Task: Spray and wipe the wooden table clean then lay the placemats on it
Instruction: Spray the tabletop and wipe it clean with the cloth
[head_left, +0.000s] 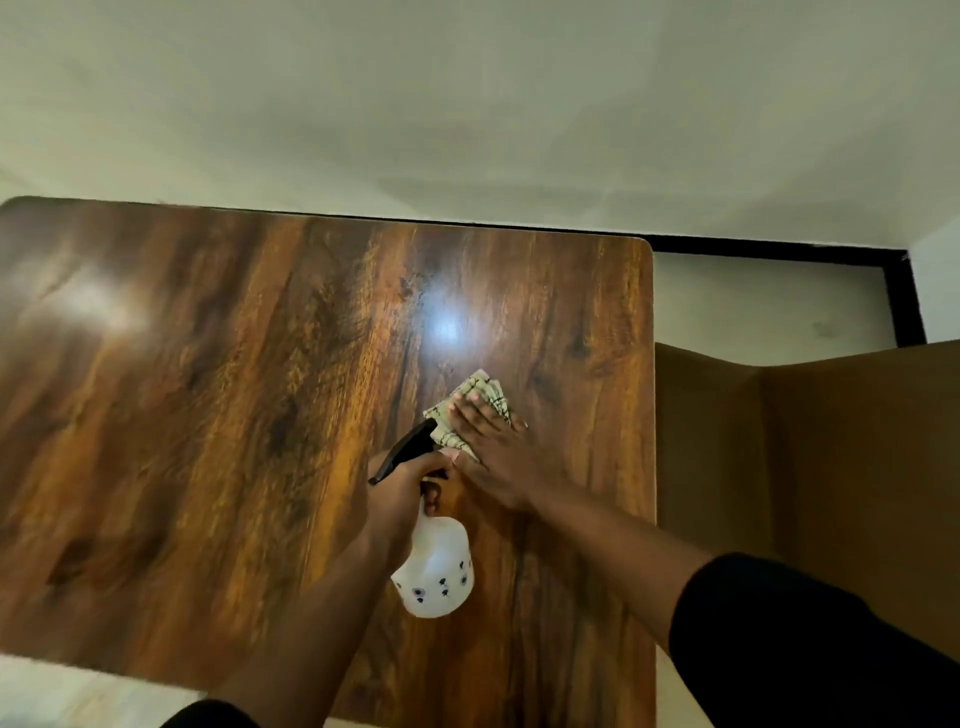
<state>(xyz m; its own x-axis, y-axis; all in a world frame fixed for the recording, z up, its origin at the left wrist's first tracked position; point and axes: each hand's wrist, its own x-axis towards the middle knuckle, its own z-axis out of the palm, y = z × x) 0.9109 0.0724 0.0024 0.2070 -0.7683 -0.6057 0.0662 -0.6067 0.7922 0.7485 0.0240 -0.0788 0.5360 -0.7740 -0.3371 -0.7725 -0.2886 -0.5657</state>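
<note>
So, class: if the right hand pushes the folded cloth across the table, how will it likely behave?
The cloth looks soft and folded, so it would probably bunch or unfold rather than slide stiffly. The right hand presses flat on it, which likely keeps it moving as one. The table looks glossy, so it may glide easily.

I can read no words, brand names, numbers or signs anywhere in front of me. The closest thing to a label is on the white translucent plastic spray bottle with the black trigger head (434, 569) — a scatter of small dark printed marks near its base, more like little flower shapes than letters. The pale folded cloth with dark crackle lines (480, 402) carries only pattern — no lettering.
</note>
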